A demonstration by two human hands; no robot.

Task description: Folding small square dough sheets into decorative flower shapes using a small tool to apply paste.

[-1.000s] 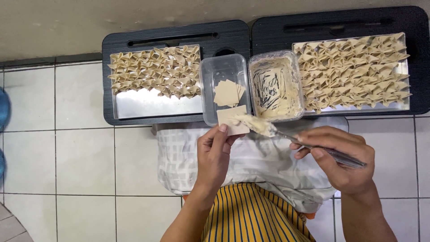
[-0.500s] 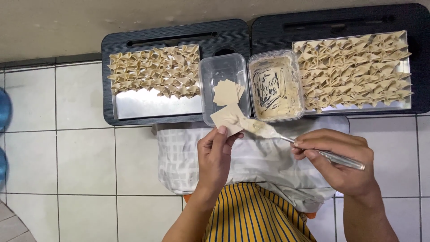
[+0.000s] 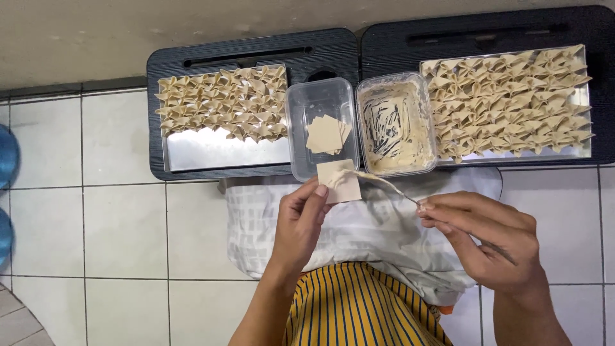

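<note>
At 6 o'clock your striped yellow garment [image 3: 362,307] fills the bottom, with a pale cloth [image 3: 384,237] over your lap just above it. Your left hand [image 3: 300,221] pinches a square dough wrapper [image 3: 341,182] by its lower-left edge, fingers closed on it, wrapper sitting near centre frame. At 3 o'clock from it your right hand [image 3: 483,240] grips a thin metal utensil [image 3: 391,187], fingers closed round the handle, tip touching the wrapper's top. At 12 o'clock, a clear tub [image 3: 301,138] holds spare wrappers, beside a filling tub [image 3: 430,138] smeared with beige paste. Farther out, two black trays: left tray [image 3: 250,48] at 11 o'clock, right tray [image 3: 487,32] at 1 o'clock, both loaded with folded dumplings [image 3: 221,102].
</note>
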